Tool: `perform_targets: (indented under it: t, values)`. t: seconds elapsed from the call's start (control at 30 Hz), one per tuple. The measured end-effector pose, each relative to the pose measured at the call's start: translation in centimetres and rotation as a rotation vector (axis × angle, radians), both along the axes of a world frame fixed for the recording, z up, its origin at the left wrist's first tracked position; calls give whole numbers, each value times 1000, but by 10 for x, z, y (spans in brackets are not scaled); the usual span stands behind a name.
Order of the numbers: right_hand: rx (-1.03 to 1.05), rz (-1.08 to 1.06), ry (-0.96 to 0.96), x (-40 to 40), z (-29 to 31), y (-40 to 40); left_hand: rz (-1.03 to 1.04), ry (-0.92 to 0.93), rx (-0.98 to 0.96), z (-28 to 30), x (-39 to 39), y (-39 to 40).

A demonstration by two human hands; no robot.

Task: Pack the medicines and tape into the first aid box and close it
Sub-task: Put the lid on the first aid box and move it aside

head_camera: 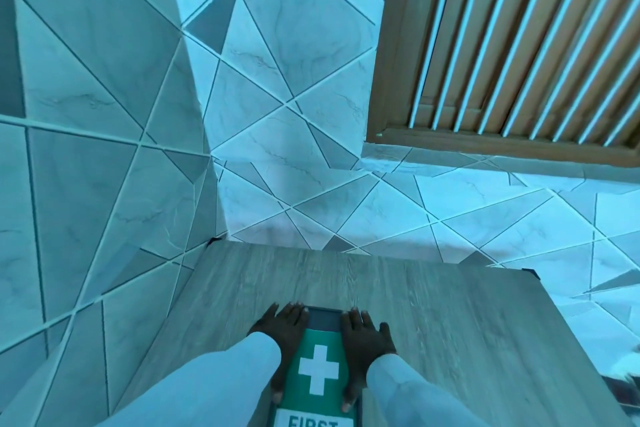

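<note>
A tiled wall (277, 80) fills most of the view, with a slatted wooden door (519, 45) at upper right, and below them a grey wood-grain worktop (450, 322) runs toward the viewer. On its near edge lies the box (317, 371), green with a white cross and the word FIRST on a white band at the bottom; its lid looks down and flat, though no latch can be made out. Its long axis runs straight away from the person, from the near edge toward the wall, and part of it is cut off by the bottom of the frame. The left hand (282, 333) lies on the box's left side and the right hand (365, 336) on its right, each in a pale sleeve, so the box sits directly between them and neither is nearer. Both sets of fingers (353, 317) are spread and laid flat, pointing to the far end, thumbs trailing along the near part of the lid; they press or steady rather than grip. No medicines or tape show on the worktop, so packing is probably done, and what remains is likely a downward push to seat the lid.
</note>
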State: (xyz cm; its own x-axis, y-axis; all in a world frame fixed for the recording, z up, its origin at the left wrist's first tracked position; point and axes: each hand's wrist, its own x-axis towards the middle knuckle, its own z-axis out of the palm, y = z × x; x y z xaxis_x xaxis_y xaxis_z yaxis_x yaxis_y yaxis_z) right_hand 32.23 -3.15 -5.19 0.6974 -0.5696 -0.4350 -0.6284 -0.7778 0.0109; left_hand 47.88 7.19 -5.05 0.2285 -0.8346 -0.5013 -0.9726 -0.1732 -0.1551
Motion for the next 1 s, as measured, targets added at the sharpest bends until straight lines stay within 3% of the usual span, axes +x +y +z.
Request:
perform_targets:
  t: [0.33,0.47,0.6,1.0]
  values:
    - [124,-76,-76,-22,9,16,43,32,-64,16,-16,21]
    - [184,-97,-170,-58,9,56,130,218,-81,19,-32,63]
    - [237,-57,-57,-95,10,101,171,347,-22,17,-60,115]
    - [113,-141,13,-103,18,146,153,273,-116,14,-96,158]
